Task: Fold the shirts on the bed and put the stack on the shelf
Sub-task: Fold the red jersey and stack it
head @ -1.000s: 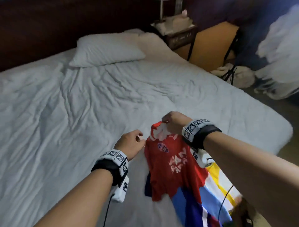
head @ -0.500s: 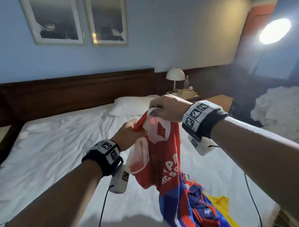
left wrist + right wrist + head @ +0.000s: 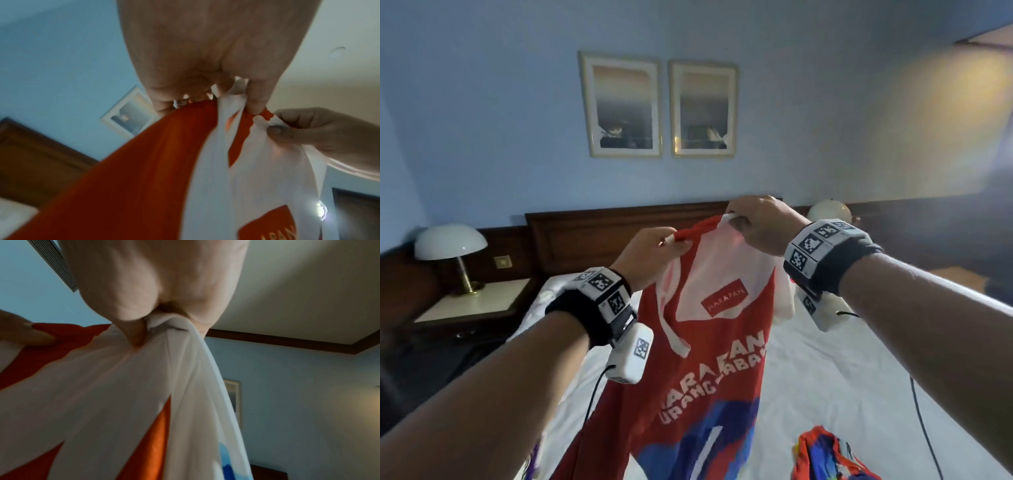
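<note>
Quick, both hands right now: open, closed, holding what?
Left hand: closed, pinching the red shirt at its top edge.
Right hand: closed, gripping the same shirt's white shoulder part.

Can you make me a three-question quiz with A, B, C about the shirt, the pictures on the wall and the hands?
1. Where is the red shirt?
A held up over the bed
B flat on the pillow
C on the floor

2. How many framed pictures hang on the wall?
A one
B two
C four

3. What are the hands doing?
A resting open
B pinching the shirt's top edge
C holding a lamp

Answers: 1 A, it hangs from both hands; 2 B, two frames side by side; 3 B, the left hand and right hand pinch it.
</note>
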Available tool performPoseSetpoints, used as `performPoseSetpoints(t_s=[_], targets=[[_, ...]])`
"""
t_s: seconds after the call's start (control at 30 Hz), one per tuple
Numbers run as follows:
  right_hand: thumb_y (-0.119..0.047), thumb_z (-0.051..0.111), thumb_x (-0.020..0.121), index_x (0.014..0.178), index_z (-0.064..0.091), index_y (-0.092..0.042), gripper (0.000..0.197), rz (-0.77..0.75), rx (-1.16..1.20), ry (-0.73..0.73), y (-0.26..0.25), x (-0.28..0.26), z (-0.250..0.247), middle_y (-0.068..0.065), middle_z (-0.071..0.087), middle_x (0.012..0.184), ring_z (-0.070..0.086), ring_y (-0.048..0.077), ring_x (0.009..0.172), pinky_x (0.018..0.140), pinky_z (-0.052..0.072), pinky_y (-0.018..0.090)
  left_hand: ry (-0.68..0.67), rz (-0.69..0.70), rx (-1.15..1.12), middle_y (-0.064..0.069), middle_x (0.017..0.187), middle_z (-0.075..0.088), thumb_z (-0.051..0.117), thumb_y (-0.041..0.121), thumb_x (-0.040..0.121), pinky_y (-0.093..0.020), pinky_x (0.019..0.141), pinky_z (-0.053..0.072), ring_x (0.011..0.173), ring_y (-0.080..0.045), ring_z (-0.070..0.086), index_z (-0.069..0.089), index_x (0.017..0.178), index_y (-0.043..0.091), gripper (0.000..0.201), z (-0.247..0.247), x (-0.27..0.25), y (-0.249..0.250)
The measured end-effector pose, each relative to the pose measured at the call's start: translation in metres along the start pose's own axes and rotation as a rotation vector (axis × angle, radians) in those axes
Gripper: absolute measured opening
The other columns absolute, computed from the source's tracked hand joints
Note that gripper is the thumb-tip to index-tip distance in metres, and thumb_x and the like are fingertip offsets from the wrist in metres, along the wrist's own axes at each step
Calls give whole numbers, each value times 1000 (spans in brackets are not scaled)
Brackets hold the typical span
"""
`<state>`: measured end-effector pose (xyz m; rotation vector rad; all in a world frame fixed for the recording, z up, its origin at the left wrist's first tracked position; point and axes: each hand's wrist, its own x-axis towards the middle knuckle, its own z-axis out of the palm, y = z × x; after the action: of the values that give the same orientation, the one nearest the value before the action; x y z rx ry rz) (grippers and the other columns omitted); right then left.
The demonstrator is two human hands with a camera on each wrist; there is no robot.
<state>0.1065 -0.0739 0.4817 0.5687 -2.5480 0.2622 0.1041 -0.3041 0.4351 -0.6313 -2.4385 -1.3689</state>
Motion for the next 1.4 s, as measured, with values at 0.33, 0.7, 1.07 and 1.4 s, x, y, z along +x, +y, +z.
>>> performPoseSetpoints(t_s=[0.33,0.7,1.07,1.4], targets=[[3,44,85,93,62,-16,27,88,-27,-175,26,-1,33,4,62,93,61,29,98,82,48,32,307,64,331,8,73,67,67,2,84,-10,58,42,64,-3,57,71,88,16,15,-46,-2,11],[-2,43,92,96,66,-18,28,108,265,-40,20,31,47,3,63,89,58,22,81,64,41,25,136,-152,810,1,77,59,68,17,83,-30,61,39,78,-29,60,52,78,24,18,-73,3,-27],[-28,63,89,107,64,-25,17,-92,27,-218,-13,37,51,-2,64,96,61,22,90,75,46,29,-2,-85,337,10,51,48,63,15,94,-22,48,32,42,-2,40,58,66,19,29,-7,30,-43],[-16,56,86,69,64,-9,20,142,513,-334,7,38,53,4,64,60,59,18,52,54,45,27,94,-111,197,2,61,49,43,39,80,-32,59,34,59,-19,43,52,66,15,29,-7,64,-23]])
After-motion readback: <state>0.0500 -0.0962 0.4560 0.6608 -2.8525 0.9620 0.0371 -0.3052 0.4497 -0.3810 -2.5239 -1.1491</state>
